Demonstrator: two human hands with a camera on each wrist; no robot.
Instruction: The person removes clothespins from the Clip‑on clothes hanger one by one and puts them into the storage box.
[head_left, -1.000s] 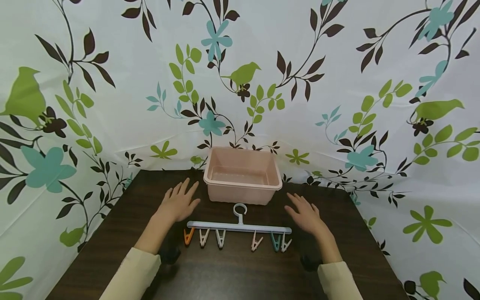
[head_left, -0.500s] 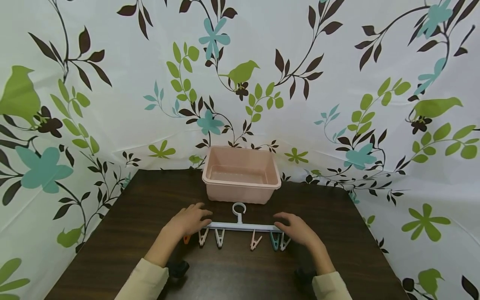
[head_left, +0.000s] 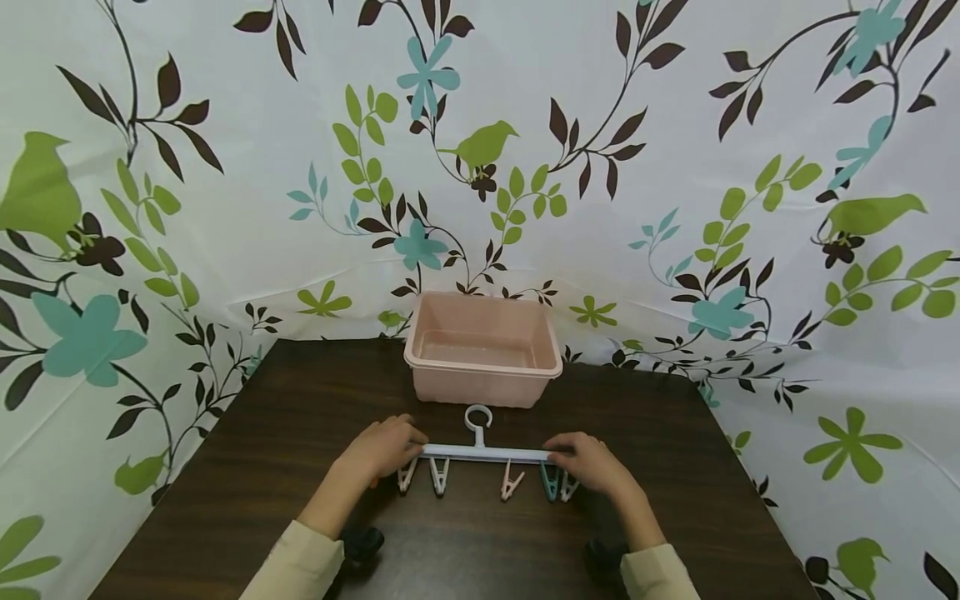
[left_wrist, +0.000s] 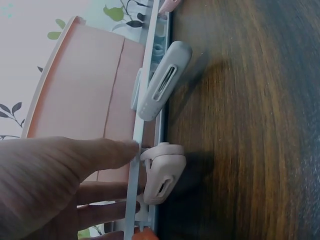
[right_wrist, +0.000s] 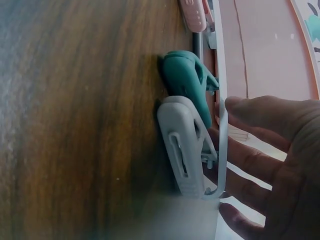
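A pale clip hanger (head_left: 480, 454) lies across the dark table, its ring-shaped hook pointing away from me. Several clips hang from the near side of its bar, among them a teal clip (right_wrist: 186, 75), a whitish clip (right_wrist: 182, 145) and a pale pink clip (left_wrist: 165, 172). At the bar's left end, my left hand (head_left: 378, 452) pinches it with the thumb on the near side and fingers behind; the orange clip (left_wrist: 145, 235) there is mostly hidden. My right hand (head_left: 596, 462) holds the right end likewise, close to the teal and whitish clips.
A pink plastic basin (head_left: 480, 387) stands just behind the hanger's hook. The dark wooden table (head_left: 465, 550) ends close behind the basin. A cloth with leaves and birds (head_left: 247, 208) hangs round the back and sides.
Both hands have come toward me and inward from beside the basin to the bar's two ends, and their fingers have closed on it. The hanger has not visibly moved.
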